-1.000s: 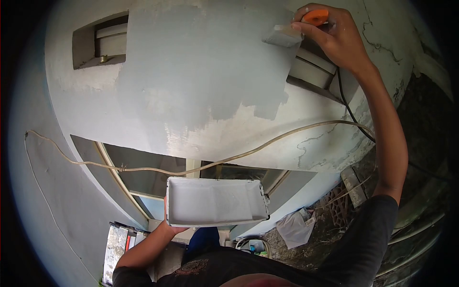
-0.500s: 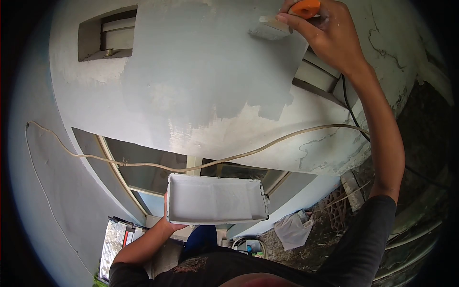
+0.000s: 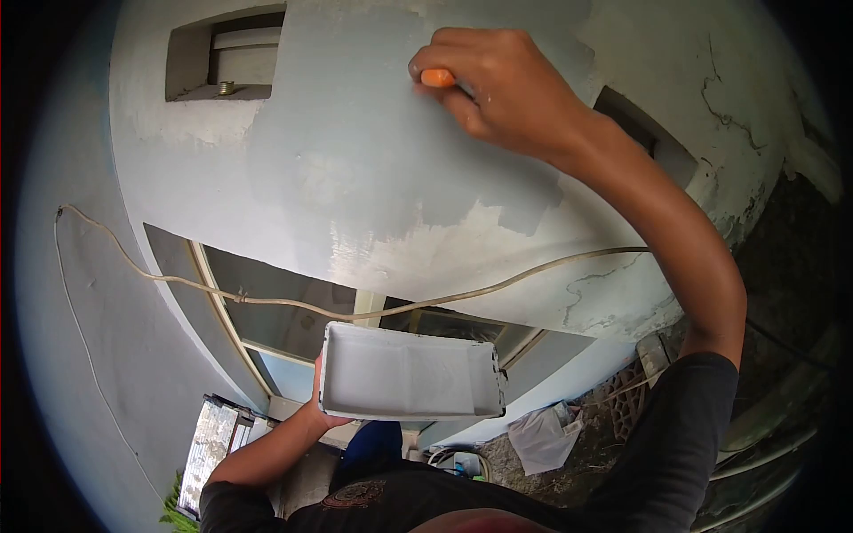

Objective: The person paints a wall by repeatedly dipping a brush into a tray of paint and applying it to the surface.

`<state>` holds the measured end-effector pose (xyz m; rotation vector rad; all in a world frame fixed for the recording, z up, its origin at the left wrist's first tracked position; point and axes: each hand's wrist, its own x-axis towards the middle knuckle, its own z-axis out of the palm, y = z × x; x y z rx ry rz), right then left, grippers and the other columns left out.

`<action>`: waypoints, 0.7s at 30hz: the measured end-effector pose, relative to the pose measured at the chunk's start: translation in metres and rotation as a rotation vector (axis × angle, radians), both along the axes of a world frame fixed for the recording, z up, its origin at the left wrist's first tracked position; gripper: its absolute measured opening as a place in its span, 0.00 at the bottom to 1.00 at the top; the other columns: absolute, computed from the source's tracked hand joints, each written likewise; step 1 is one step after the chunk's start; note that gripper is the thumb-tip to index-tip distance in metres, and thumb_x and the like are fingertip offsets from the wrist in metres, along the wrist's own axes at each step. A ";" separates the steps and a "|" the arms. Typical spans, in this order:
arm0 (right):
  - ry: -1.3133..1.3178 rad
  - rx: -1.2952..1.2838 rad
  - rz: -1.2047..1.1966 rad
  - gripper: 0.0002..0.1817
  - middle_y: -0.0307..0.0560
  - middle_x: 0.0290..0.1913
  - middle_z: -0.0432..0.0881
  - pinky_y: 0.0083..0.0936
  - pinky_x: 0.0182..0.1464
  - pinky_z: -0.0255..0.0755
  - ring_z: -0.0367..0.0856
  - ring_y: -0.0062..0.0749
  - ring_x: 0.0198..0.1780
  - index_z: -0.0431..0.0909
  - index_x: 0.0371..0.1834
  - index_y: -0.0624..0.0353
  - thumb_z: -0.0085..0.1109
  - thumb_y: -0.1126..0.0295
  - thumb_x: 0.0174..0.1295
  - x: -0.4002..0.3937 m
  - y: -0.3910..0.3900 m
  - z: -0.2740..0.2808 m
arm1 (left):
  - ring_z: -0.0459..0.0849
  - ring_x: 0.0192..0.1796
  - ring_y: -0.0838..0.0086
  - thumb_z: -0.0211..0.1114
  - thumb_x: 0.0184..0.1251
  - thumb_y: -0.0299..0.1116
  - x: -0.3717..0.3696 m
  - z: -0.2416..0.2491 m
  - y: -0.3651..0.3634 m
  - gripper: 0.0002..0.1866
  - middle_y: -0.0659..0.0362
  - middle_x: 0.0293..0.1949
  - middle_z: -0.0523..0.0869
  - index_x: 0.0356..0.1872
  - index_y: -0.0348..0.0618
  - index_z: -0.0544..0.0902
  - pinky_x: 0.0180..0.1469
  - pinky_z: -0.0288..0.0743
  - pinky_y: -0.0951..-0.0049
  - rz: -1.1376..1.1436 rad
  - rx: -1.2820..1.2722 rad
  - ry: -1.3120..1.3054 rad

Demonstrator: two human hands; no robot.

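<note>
My right hand (image 3: 502, 84) is wrapped round the orange handle of a paintbrush (image 3: 437, 78), up against the wall (image 3: 346, 142). The bristles are hidden behind my fingers. A broad patch of grey paint covers the wall there, with ragged lower edges over paler, worn plaster. Lower down, my left hand (image 3: 322, 410) grips the left end of a rectangular paint tray (image 3: 413, 415). The tray is white with chipped dark marks on its rim, and a thin pale-grey layer coats its inside. Most of the left fingers are out of sight beneath it.
A pale cable (image 3: 480, 291) sags across the wall above the tray. Recessed vents (image 3: 240, 67) sit at upper left and right (image 3: 644, 124). Below are a framed window (image 3: 275, 298), a white plastic bag (image 3: 542, 440) on the ground and a coiled hose (image 3: 480, 462).
My right hand has moved left and slightly down across the wall with the paintbrush, turning so its bristles no longer show. The tray stays almost in place in my left hand; the view has shifted slightly.
</note>
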<state>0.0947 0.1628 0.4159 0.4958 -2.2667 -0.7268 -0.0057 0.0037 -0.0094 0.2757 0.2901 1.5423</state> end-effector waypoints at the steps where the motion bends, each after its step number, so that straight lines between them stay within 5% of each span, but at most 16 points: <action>1: -0.080 -0.076 0.041 0.04 0.50 0.36 0.86 0.33 0.38 0.77 0.83 0.45 0.32 0.83 0.36 0.61 0.70 0.78 0.61 0.000 -0.007 -0.016 | 0.73 0.75 0.53 0.44 0.72 0.73 -0.002 -0.007 0.003 0.44 0.53 0.75 0.73 0.77 0.52 0.70 0.77 0.62 0.41 -0.084 0.035 -0.106; 5: -0.074 -0.243 -0.086 0.05 0.49 0.29 0.85 0.40 0.39 0.78 0.84 0.45 0.32 0.82 0.32 0.61 0.69 0.74 0.61 -0.009 0.003 0.012 | 0.73 0.75 0.53 0.43 0.72 0.73 -0.003 -0.007 0.003 0.44 0.53 0.75 0.73 0.77 0.53 0.70 0.76 0.62 0.40 -0.077 0.035 -0.115; 9: 0.223 -0.276 -0.157 0.03 0.52 0.30 0.86 0.31 0.35 0.74 0.81 0.35 0.28 0.83 0.33 0.66 0.67 0.78 0.64 -0.001 0.001 0.097 | 0.73 0.75 0.53 0.44 0.72 0.74 -0.002 -0.007 0.002 0.44 0.53 0.75 0.73 0.77 0.53 0.70 0.76 0.62 0.41 -0.073 0.017 -0.123; 12: 0.469 0.140 0.252 0.04 0.49 0.29 0.86 0.30 0.36 0.75 0.79 0.30 0.28 0.84 0.33 0.66 0.67 0.77 0.64 -0.002 0.013 0.123 | 0.73 0.75 0.53 0.44 0.72 0.73 -0.003 -0.008 0.002 0.44 0.52 0.75 0.73 0.77 0.52 0.70 0.77 0.63 0.41 -0.077 0.012 -0.148; 17: 0.234 0.182 0.031 0.04 0.48 0.30 0.87 0.28 0.38 0.75 0.80 0.29 0.30 0.84 0.35 0.66 0.68 0.76 0.64 -0.006 0.040 0.051 | 0.73 0.74 0.53 0.44 0.73 0.73 0.000 -0.003 0.004 0.44 0.52 0.75 0.73 0.77 0.51 0.70 0.77 0.62 0.42 -0.056 0.009 -0.126; 19: 0.152 0.125 0.111 0.06 0.44 0.26 0.79 0.36 0.32 0.75 0.80 0.39 0.29 0.80 0.32 0.58 0.68 0.79 0.57 -0.003 0.031 0.002 | 0.73 0.75 0.52 0.44 0.73 0.73 0.000 0.001 0.003 0.44 0.51 0.76 0.72 0.78 0.51 0.69 0.77 0.62 0.41 -0.073 0.034 -0.150; 21: 0.007 0.089 0.032 0.07 0.44 0.34 0.85 0.26 0.34 0.78 0.83 0.39 0.32 0.82 0.36 0.59 0.70 0.80 0.59 0.013 0.012 -0.033 | 0.73 0.75 0.52 0.44 0.73 0.73 -0.001 -0.001 0.002 0.44 0.51 0.76 0.72 0.78 0.51 0.69 0.77 0.62 0.40 -0.081 0.045 -0.146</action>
